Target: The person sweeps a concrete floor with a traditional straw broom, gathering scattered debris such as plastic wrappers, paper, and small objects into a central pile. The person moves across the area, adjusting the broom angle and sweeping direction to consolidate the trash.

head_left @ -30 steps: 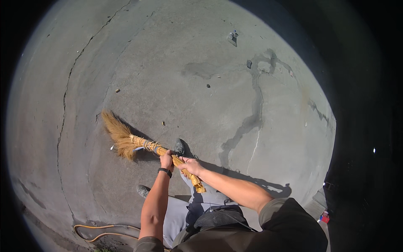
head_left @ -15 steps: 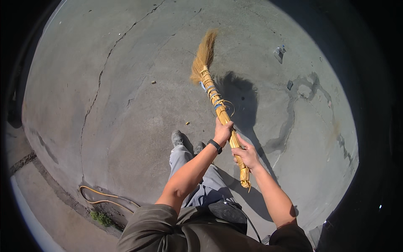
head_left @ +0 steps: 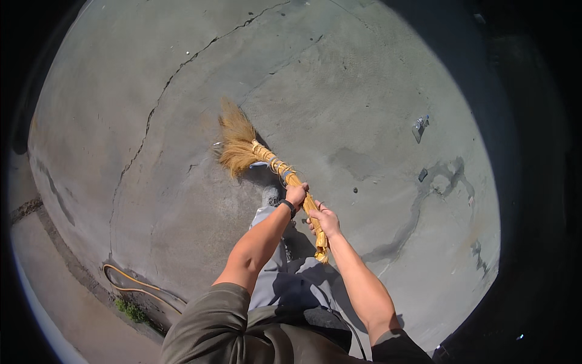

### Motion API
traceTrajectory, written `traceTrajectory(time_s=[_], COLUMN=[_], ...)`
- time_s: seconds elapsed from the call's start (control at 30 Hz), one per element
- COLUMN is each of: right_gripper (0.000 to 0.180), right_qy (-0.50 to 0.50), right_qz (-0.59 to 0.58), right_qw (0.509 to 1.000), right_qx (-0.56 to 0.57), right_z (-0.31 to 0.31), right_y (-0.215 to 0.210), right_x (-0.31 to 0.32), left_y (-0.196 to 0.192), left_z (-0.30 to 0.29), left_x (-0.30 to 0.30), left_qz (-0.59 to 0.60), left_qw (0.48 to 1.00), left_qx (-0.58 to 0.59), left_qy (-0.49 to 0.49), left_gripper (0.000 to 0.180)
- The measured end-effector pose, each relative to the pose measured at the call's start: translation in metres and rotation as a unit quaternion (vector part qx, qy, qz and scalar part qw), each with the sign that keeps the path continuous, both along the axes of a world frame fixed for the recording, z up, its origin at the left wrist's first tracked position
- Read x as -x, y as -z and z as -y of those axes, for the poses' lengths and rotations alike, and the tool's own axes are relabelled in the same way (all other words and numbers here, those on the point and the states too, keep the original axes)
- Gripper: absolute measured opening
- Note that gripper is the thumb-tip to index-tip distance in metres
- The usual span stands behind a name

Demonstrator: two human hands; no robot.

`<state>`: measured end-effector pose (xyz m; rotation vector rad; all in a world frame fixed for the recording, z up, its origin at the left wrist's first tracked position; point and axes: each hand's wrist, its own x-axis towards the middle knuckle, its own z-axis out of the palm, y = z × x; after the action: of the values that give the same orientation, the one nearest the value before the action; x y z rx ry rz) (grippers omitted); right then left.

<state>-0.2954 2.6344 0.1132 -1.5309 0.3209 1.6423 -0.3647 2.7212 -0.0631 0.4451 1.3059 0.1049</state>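
Note:
A straw broom (head_left: 276, 164) slants across the middle of the view, its handle end toward my right side and its fanned tan bristles at the upper left. My left hand (head_left: 296, 195), with a dark band on the wrist, is wrapped round the upper part of the handle. Lower down, my right hand (head_left: 325, 219) grips the handle a little above its bound end. The bristles look down on the concrete floor (head_left: 200, 218), with a small pale scrap (head_left: 217, 144) by their left edge. Part of a shoe (head_left: 270, 195) shows below the broom head.
A clear crumpled plastic piece (head_left: 419, 128) lies at the right, with a dark chunk (head_left: 422, 175) below it near damp streaks. A long crack (head_left: 148, 118) runs down the left. At the lower left are a yellow hose loop (head_left: 130, 276) and a green plant (head_left: 130, 308).
The broom head has swung left and closer to my feet, and its bristles have fanned out. Both hands have moved left with it, keeping their grip on the handle.

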Motion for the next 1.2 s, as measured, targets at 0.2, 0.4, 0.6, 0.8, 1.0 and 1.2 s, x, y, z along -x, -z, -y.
traceTrajectory(time_s=[0.2, 0.4, 0.6, 0.8, 1.0, 1.2], right_gripper=[0.065, 0.07, 0.031, 0.023, 0.055, 0.075], right_qy=[0.004, 0.039, -0.002, 0.124, 0.185, 0.055], right_qz=[0.213, 0.026, -0.229, -0.083, 0.145, 0.202], right_qw=[0.974, 0.997, 0.963, 0.977, 0.972, 0.977], right_qx=[0.076, -0.061, -0.142, -0.153, 0.011, -0.043], right_z=[-0.02, -0.061, -0.181, -0.099, 0.116, 0.209], right_y=[-0.065, -0.051, 0.07, 0.106, 0.013, -0.068], right_x=[-0.091, -0.09, -0.087, -0.182, -0.408, -0.449], left_y=[-0.053, -0.103, -0.045, 0.014, -0.026, -0.123], left_z=[-0.02, -0.09, -0.205, -0.141, 0.099, 0.189], left_x=[-0.165, -0.108, -0.051, -0.19, -0.497, -0.494], left_qz=[0.083, 0.105, 0.012, 0.073, 0.149, 0.266], left_qw=[0.984, 0.982, 0.988, 0.997, 0.979, 0.963], left_qx=[-0.071, -0.153, -0.101, 0.004, -0.013, 0.033], left_qy=[0.14, -0.043, -0.119, -0.013, 0.141, -0.01], left_gripper=[0.047, 0.063, 0.015, 0.013, 0.041, 0.065])
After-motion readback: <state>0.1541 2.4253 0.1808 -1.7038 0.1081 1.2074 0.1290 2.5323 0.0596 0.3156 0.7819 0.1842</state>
